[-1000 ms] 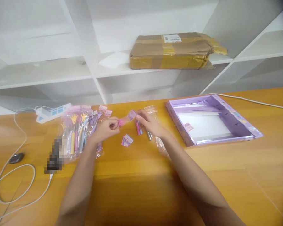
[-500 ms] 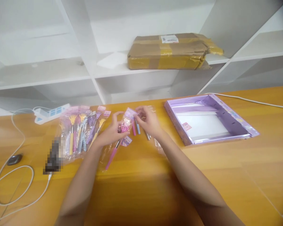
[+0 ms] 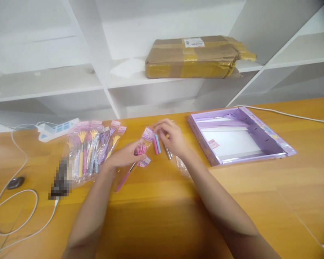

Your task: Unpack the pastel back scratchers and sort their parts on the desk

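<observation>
My left hand (image 3: 126,154) is closed around a pink back scratcher (image 3: 124,180) in a clear plastic bag, just below its hand-shaped head. A printed header card (image 3: 148,134) tops the bag, and a second small card (image 3: 144,162) shows under my fingers. My right hand (image 3: 170,137) hovers at the card's upper right corner, fingers bent and apart, and I see nothing held in it. Beneath it lie a pink handle (image 3: 156,144), a blue handle (image 3: 158,144) and thin silver rods (image 3: 168,152), partly hidden by the hand.
Bagged back scratchers (image 3: 93,151) lie at left, near a power strip (image 3: 58,129), a pixelated dark object (image 3: 61,180) and white cables (image 3: 37,201). At right sits a purple open box (image 3: 202,144) with a back scratcher inside. A taped carton (image 3: 191,59) rests on the shelf.
My right hand's fingers have come away from the bag's top and spread. My left hand has shifted slightly left and down with the pink back scratcher.
</observation>
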The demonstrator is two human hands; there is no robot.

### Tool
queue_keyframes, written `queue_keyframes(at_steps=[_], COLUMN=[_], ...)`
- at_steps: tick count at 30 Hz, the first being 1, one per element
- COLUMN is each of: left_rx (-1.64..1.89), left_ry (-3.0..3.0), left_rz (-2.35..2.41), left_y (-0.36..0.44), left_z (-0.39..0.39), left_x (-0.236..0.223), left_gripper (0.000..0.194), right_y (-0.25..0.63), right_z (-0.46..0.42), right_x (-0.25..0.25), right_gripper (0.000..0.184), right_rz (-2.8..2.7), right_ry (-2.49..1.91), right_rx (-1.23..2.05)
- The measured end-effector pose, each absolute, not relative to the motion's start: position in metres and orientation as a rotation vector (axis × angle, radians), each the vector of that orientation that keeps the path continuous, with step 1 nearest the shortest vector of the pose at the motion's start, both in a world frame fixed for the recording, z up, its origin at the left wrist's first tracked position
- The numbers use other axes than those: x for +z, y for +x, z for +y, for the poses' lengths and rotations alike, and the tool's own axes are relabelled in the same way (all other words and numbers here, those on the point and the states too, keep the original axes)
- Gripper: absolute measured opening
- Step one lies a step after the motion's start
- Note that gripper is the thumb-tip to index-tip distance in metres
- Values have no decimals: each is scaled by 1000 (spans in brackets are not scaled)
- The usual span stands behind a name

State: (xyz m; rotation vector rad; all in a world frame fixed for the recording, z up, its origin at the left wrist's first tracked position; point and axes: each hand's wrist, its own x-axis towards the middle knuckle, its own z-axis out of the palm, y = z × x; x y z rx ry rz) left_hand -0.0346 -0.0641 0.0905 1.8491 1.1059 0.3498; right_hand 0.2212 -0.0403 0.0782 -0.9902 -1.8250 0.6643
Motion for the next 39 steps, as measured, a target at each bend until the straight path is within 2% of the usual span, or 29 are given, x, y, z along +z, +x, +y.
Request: queue_keyframes(at_steps=[4, 10, 12, 17, 22, 25, 26, 28, 31, 34, 39], left_rx=[342, 291, 284, 286, 246, 228, 195, 112, 47, 53, 34], left_ry=[1860, 1895, 1924, 1815, 1738, 1686, 1659, 1637, 1677, 1658, 1652], left_rz=[1093, 1066, 1075, 1094, 1052, 954, 904, 820, 752, 713, 747], left_y=[-33, -38, -45, -61, -57, -49, -46, -42, -39, -40, -42], left_z=[-64, -62, -60, -59, -61, -61, -60, -60, -60, -61, -60], left_x=[94, 100, 103, 112, 112, 108, 106, 102, 98, 96, 92], left_gripper=[44, 45, 41, 30, 37, 33, 33, 35, 40, 44, 37], right_y=[220, 230, 235, 224, 207, 216, 220, 224, 223, 223, 241], right_z=[-41, -24, -21, -31, -41, -43, -44, -46, -50, -51, -44], right_x=[81, 68, 65, 58, 59, 71, 76, 85, 95, 101, 109], right_gripper=[17, 34, 33, 27, 15, 58, 60, 45, 49, 51, 46], right_rz=[-1816, -1561, -1546, -1973, -2116, -2107, -2091, -2022, -1873, -1649, -1420], right_ry=[-980, -1056, -1136, -1225, -1244, -989, -904, -833, -902, -973, -975], right_rx=[744, 871, 945, 1471, 1412, 1500, 1552, 1596, 1501, 1239, 990])
